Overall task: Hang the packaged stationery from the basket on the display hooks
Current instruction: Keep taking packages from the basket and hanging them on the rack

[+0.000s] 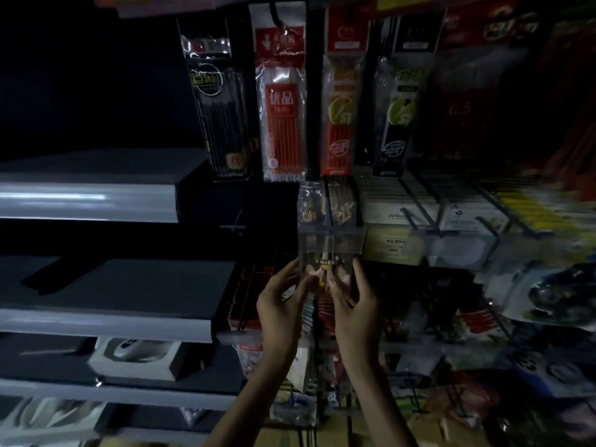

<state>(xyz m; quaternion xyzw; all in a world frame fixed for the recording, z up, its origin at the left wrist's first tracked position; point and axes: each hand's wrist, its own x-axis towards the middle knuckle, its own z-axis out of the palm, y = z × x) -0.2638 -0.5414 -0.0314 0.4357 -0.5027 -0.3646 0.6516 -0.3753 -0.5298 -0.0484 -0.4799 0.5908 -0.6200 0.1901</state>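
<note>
Clear plastic stationery packet point(325, 262), centre frame: we pinch it with left hand point(280, 304) and right hand point(354, 304), fingers closed on its edges. Hooks at twelve o'clock; dimness risks missing the hang-hole.

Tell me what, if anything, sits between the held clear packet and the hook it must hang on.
Both hands, left hand and right hand, hold the clear packet against the display. Packets already hanging sit directly behind its top; the hook itself is too dark to make out.
</note>
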